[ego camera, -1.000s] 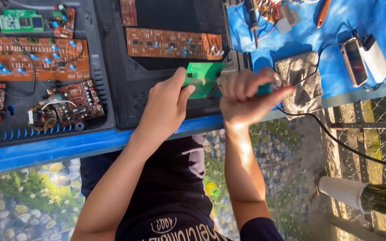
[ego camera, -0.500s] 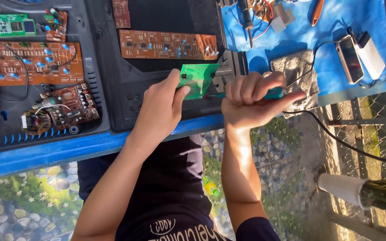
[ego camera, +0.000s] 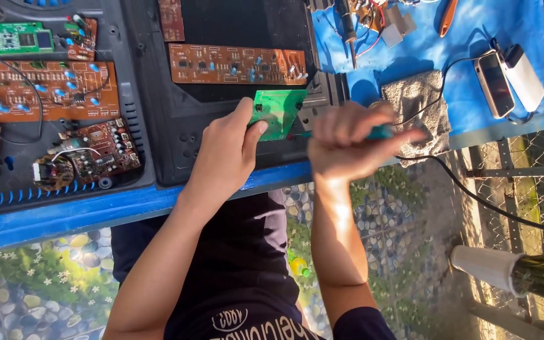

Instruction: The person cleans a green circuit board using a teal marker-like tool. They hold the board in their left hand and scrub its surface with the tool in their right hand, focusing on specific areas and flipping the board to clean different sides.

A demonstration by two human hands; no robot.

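Sunny blue workbench [ego camera: 64, 217]: right hand [ego camera: 347, 148] has slid its teal-handled tool [ego camera: 379, 132] rightward off the green circuit board [ego camera: 277, 113], which the left hand [ego camera: 225, 151] keeps pinched.

This is an outdoor electronics repair bench, set up in bright sun rather than in a proper shop. Brown circuit boards [ego camera: 42, 91] lie across the upper left on an opened black plastic casing [ego camera: 158, 145], and a soldering iron [ego camera: 347, 25] rests on the blue table [ego camera: 64, 214] at the top (a phone [ego camera: 495, 85] lies at the upper right). Along the bottom are pebble-pattern floor tiles [ego camera: 39, 296], and a wire fence [ego camera: 517, 170] shows at the right.
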